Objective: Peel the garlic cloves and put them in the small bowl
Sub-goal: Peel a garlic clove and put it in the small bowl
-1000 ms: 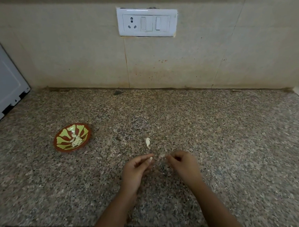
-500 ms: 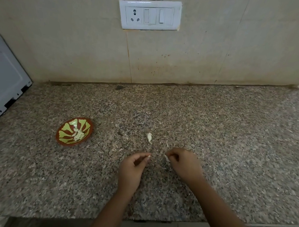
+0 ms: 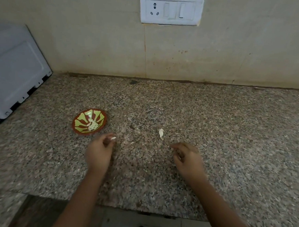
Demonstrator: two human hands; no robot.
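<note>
Just right of the small bowl (image 3: 79, 125), low over the speckled worktop (image 3: 215, 136): left hand (image 3: 99, 150) curled, pinching a pale, bare-looking garlic clove (image 3: 113, 138) at the fingertips. Near the bowl's rim, not over it.

Lying in the bowl: a little heap of peeled cloves (image 3: 92, 125).

Well apart to the right: right hand (image 3: 188, 157), fingers loosely bent and blurred. Cannot tell whether gripping a scrap of skin or nothing at all.

Between the hands and a bit further back, flat on the worktop: a papery scrap of peel (image 3: 161, 133).

Looks like the delivery step, with peeling of this clove seemingly done and the drop not yet made.

Next, probably:
- Carry the clove leftwards across the rim.
- Loosen the pinch just above the heap.
- Keep low, so as not to bounce it out.

No unpeeled cloves to be made out on the worktop, so possibly the last one.
</note>
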